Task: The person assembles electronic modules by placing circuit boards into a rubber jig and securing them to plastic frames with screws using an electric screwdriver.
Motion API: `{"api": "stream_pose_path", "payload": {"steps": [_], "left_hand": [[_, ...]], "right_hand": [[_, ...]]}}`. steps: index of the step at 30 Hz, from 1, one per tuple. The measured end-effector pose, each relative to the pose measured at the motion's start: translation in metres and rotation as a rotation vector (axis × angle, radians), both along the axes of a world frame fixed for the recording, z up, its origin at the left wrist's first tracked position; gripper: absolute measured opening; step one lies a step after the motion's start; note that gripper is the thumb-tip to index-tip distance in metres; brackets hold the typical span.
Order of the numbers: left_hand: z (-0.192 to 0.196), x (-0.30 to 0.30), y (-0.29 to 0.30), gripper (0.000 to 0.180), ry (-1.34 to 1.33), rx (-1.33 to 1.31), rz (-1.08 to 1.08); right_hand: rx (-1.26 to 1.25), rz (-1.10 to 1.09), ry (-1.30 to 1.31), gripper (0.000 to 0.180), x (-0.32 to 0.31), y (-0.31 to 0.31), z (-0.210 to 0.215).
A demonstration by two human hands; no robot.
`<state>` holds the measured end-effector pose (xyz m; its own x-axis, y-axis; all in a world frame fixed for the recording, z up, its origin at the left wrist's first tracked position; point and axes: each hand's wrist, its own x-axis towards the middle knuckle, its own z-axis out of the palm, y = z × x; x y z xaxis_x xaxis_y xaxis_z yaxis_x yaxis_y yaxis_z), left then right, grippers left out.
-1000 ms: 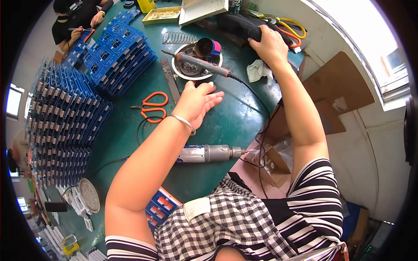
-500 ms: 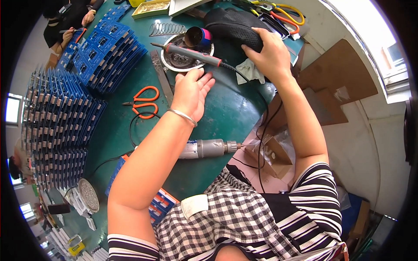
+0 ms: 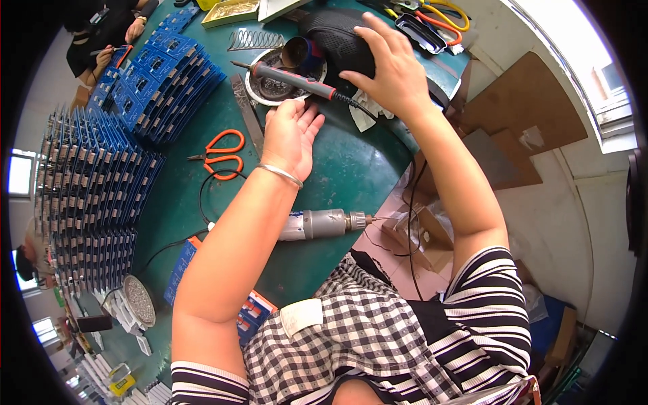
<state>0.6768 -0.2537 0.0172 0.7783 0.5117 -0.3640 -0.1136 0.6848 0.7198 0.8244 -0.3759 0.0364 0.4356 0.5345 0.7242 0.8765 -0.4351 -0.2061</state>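
Green bench (image 3: 351, 169) — orange pliers (image 3: 219, 154), grey drill (image 3: 324, 223), blue boards (image 3: 94, 202).

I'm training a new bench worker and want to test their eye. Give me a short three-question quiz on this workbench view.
1. True or false: the left hand grips the orange-handled pliers.
2. What does the right hand rest on? A) black pouch B) grey power drill C) stacked blue circuit boards
3. Fill in: the soldering iron lies across a round metal ____.

Key: 1 false, the hand is open beside the iron; 2 A; 3 stand.
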Motion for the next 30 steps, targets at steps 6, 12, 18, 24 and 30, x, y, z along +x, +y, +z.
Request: {"api": "stream_pose_path", "payload": {"steps": [6, 12, 18, 24, 30], "left_hand": [[0.021, -0.026, 0.0, 0.051, 0.056, 0.076, -0.017], [0.031, -0.047, -0.004, 0.082, 0.094, 0.154, -0.076], [0.045, -0.065, -0.002, 0.078, 0.073, 0.277, -0.125], [0.045, -0.076, 0.013, 0.073, 0.131, 0.358, -0.072], [0.02, -0.047, 0.037, 0.049, 0.337, 1.242, -0.044]], "right_hand": [[-0.277, 0.172, -0.447, 0.022, -0.017, -0.065, -0.001], [-0.383, 0.053, -0.354, 0.021, -0.026, -0.058, -0.016], [-0.085, 0.28, 0.224, 0.011, -0.002, -0.068, -0.018], [0.76, 0.565, 1.418, 0.023, 0.01, -0.085, -0.016], [0.547, 0.299, 1.109, 0.027, 0.01, -0.085, -0.008]]}}
